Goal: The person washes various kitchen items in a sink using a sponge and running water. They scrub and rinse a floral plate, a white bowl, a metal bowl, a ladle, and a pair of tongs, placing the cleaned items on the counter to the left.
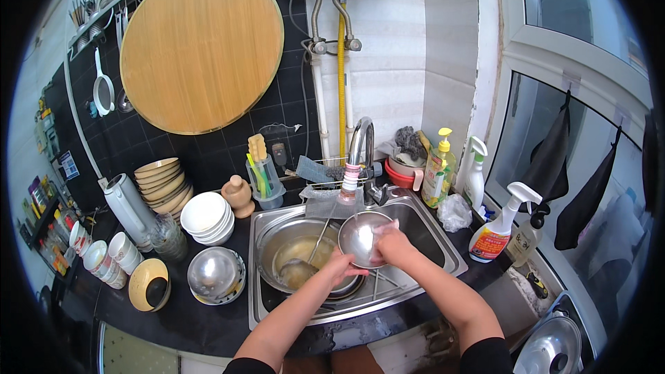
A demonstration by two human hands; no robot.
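Observation:
Under the tap (360, 142), a shiny metal bowl (361, 234) is tilted, its hollow turned toward me. My left hand (341, 268) grips its lower rim from the near side. At the bowl's right side is my right hand (391, 244), its fingers bent over the rim and against the inside; whether they also hold a small cloth I cannot make out. To the left in the sink, a large steel basin (267, 230) contains cloudy water. A ladle (318, 241) leans in that basin, its head in the water.
Left of the sink (253, 298) stand stacked white bowls (205, 213), a metal bowl (213, 273) in a patterned one, a yellow bowl (142, 289) and paper cups (125, 253). A soap pump bottle (436, 173) and spray bottles (495, 232) stand right. Grey mesh (332, 202) lies below the tap.

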